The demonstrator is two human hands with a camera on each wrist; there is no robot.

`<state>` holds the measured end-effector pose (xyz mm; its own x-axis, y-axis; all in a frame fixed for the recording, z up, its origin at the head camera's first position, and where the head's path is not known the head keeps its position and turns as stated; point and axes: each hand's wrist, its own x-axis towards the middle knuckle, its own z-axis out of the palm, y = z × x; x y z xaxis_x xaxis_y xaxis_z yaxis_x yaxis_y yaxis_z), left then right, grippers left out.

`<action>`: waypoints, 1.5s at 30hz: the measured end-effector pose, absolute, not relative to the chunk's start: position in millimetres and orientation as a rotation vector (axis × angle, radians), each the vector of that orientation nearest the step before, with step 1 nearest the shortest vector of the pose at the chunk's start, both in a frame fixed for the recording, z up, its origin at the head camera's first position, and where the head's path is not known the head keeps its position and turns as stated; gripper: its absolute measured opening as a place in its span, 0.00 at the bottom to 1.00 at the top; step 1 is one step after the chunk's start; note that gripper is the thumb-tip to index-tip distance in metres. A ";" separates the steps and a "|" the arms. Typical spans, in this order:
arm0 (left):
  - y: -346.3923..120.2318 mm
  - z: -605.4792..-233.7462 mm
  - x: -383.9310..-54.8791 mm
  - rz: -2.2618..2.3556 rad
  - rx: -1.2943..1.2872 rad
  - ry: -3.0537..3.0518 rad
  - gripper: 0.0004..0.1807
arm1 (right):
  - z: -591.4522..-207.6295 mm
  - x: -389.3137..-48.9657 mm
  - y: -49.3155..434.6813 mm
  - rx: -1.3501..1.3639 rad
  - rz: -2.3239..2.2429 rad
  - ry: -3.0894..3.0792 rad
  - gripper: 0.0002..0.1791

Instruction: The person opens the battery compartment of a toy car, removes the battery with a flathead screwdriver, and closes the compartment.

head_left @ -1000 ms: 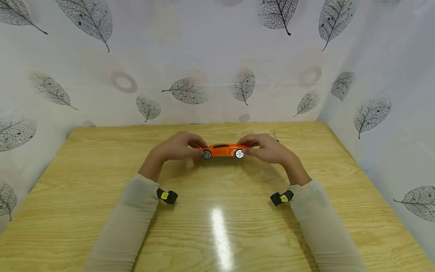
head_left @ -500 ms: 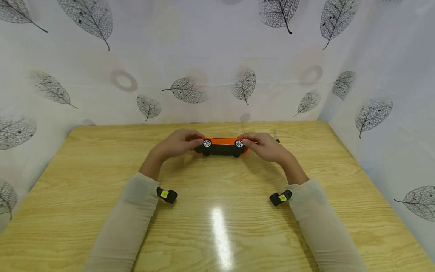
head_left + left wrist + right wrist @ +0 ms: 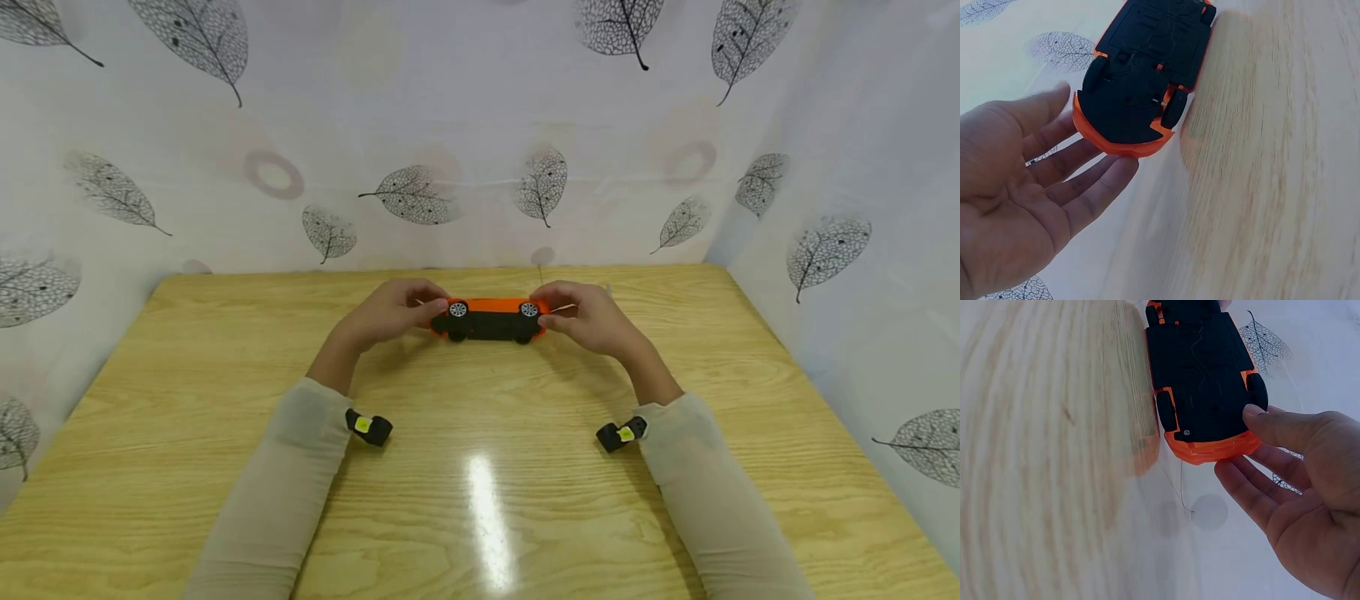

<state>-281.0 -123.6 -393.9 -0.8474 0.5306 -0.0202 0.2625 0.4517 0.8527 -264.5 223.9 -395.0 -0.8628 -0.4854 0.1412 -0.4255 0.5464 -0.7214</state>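
Observation:
An orange toy car (image 3: 491, 321) is tilted so that its black underside and wheels face the person in the head view. My left hand (image 3: 392, 315) grips the car's left end between thumb and fingers. At the other end, my right hand (image 3: 588, 318) pinches the car, with the thumb by a wheel. The left wrist view shows the black underside (image 3: 1141, 69) with the left hand's fingers (image 3: 1100, 187) against the orange bumper. In the right wrist view, the right thumb (image 3: 1272, 425) presses the underside's edge while fingers support the bumper from behind.
The wooden table (image 3: 420, 483) spreads beneath both arms. Behind it and along the sides hangs a white curtain (image 3: 465, 100) printed with leaves. A small, thin object (image 3: 608, 290) lies partly hidden behind the right hand. Each wrist wears a small black camera (image 3: 369, 427).
The car has rolled from showing its side to showing its underside, mostly in the first half second. Both hands stay at its ends, and the right thumb has shifted slightly lower.

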 end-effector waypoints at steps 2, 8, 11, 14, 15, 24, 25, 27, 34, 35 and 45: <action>-123.8 -394.1 -281.0 1.367 0.658 2.402 0.17 | -395.2 -264.6 223.9 -0.794 -1.233 2.692 0.19; -123.4 -395.6 -280.8 1.397 0.613 2.360 0.18 | -396.1 -264.8 223.2 -0.782 -1.232 2.693 0.19; -123.0 -396.1 -281.2 1.390 0.621 2.375 0.18 | -395.4 -264.1 222.5 -0.777 -1.218 2.698 0.19; -123.3 -396.8 -282.0 1.376 0.632 2.396 0.17 | -394.1 -263.5 221.3 -0.780 -1.213 2.692 0.18; -123.2 -396.7 -282.1 1.375 0.632 2.399 0.17 | -393.4 -263.2 221.0 -0.783 -1.211 2.690 0.19; -124.7 -397.9 -284.3 1.386 0.594 2.405 0.16 | -391.3 -262.4 218.7 -0.757 -1.225 2.659 0.19; -124.7 -397.9 -284.3 1.388 0.589 2.405 0.17 | -391.2 -262.2 218.6 -0.746 -1.233 2.647 0.19; -124.8 -397.7 -284.5 1.390 0.584 2.409 0.17 | -390.9 -262.2 218.5 -0.729 -1.242 2.636 0.19; -126.1 -396.6 -284.5 1.400 0.563 2.423 0.19 | -388.8 -261.3 216.4 -0.683 -1.355 2.540 0.21; -126.5 -396.3 -284.4 1.395 0.558 2.429 0.20 | -388.7 -261.2 216.1 -0.679 -1.372 2.528 0.21; -126.2 -395.2 -283.2 1.338 0.559 2.482 0.20 | -390.7 -261.3 214.2 -0.599 -1.450 2.427 0.17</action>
<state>-283.2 -126.2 -395.2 -0.8903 0.4527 -0.0503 0.2068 0.5000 0.8410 -261.3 214.2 -390.7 -0.8837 -0.4680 -0.0047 -0.2177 0.4198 -0.8811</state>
